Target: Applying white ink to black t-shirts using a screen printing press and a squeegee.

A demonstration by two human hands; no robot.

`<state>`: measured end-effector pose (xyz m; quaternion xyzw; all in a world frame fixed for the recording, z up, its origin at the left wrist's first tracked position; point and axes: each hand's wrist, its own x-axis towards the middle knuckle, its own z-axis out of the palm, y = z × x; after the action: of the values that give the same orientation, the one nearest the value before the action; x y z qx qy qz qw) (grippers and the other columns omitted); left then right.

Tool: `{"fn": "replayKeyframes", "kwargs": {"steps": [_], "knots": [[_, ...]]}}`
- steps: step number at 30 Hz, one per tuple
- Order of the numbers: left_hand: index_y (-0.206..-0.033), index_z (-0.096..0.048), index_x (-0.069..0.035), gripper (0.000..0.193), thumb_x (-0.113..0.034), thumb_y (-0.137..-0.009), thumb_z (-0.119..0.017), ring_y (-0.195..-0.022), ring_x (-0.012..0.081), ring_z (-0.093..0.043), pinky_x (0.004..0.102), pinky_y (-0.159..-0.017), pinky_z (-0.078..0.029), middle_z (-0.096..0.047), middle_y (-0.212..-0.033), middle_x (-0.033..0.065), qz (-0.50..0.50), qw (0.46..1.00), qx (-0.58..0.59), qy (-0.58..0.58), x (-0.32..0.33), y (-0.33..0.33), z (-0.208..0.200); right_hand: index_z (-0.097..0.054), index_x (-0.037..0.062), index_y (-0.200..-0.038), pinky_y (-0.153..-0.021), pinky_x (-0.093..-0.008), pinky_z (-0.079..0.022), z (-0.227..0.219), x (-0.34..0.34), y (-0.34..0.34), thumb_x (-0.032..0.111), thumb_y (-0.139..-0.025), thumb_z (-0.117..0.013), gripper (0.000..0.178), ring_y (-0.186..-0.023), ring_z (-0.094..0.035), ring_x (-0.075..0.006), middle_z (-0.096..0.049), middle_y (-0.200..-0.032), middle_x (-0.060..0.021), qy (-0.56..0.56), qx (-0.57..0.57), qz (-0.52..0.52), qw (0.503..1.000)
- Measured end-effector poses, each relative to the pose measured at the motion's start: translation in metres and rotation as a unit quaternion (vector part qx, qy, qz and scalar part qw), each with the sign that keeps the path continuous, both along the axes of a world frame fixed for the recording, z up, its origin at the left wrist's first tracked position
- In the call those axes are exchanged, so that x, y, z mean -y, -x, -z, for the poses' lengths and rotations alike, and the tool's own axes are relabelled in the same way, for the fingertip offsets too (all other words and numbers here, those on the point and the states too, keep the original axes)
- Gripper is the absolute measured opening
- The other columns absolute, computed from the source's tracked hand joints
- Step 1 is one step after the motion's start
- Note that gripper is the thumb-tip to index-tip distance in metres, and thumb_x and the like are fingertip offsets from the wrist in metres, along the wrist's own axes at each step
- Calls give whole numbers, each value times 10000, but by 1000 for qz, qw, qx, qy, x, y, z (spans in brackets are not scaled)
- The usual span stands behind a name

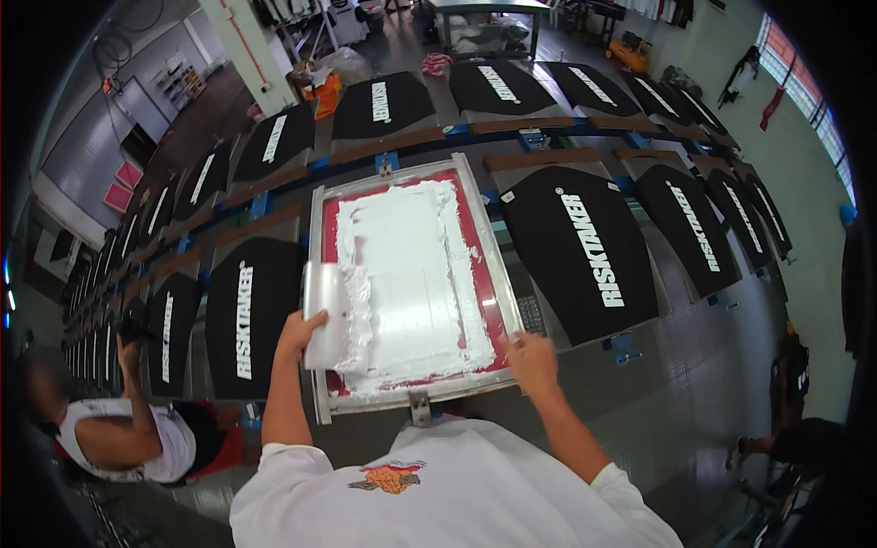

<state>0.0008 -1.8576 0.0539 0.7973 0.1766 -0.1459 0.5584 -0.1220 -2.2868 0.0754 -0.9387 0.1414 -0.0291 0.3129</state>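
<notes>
A screen-printing frame (482,212) with metal bars lies before me, its mesh red at the borders. Thick white ink (411,274) covers the middle, heaped in ridges round the edges. My left hand (297,336) is closed round a broad silver squeegee (322,301), tilted along the ink's left side, with white ink piled against it. My right hand (533,362) is closed on the frame's right bar near its lower corner. A metal clamp (419,408) sits at the middle of the frame's near bar.
Black fabric panels (585,247) with white lettering lie on boards in two long rows. Another black panel (254,310) is just left of the frame. A co-worker (128,429) is at lower left, one arm raised. A green table (489,7) stands at the back.
</notes>
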Motion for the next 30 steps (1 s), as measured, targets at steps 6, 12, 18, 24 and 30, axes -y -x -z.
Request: {"fn": "replayKeyframes", "kwargs": {"steps": [6,12,18,24,30], "knots": [[-1078,-604,60,432,-263,-813,-715,-784,204,-643,336,-716,-509,-662,-933,115,-34,994,-40,99,14,4,17,-626,-43,-1077,-916,-455,-418,62,32,-17,627,-910,-301,763,-1086,-545,-431,-601,-1079,-296,-224,-146,152,952],[-1060,-605,53,393,-231,-812,-716,-772,197,-643,331,-715,-511,-663,-930,111,-9,995,-5,99,44,12,-32,-661,-16,-1004,-854,-445,-449,4,60,-2,610,-900,-368,699,-1000,-589,-421,-640,-976,-269,-250,-137,175,943],[-1093,-587,54,418,-218,-800,-711,-772,210,-650,340,-715,-514,-663,-927,123,17,989,2,148,220,-4,-63,-664,-11,-983,-781,-435,-467,-15,218,9,610,-890,-407,678,-920,-622,-404,-651,-907,-256,-247,-66,187,948],[-1067,-600,49,394,-214,-798,-717,-770,211,-657,342,-706,-528,-664,-926,121,13,990,-7,142,352,-15,-47,-639,-87,-996,-794,-375,-466,-39,351,13,599,-884,-471,714,-896,-633,-265,-662,-911,-225,-211,-102,196,952],[-1071,-595,59,388,-203,-809,-710,-776,218,-658,348,-715,-532,-664,-936,129,8,986,-12,164,406,-21,-49,-624,-105,-1024,-846,-378,-456,-23,406,-6,610,-860,-510,742,-975,-615,-294,-644,-1005,-250,-217,-115,205,947]]}}
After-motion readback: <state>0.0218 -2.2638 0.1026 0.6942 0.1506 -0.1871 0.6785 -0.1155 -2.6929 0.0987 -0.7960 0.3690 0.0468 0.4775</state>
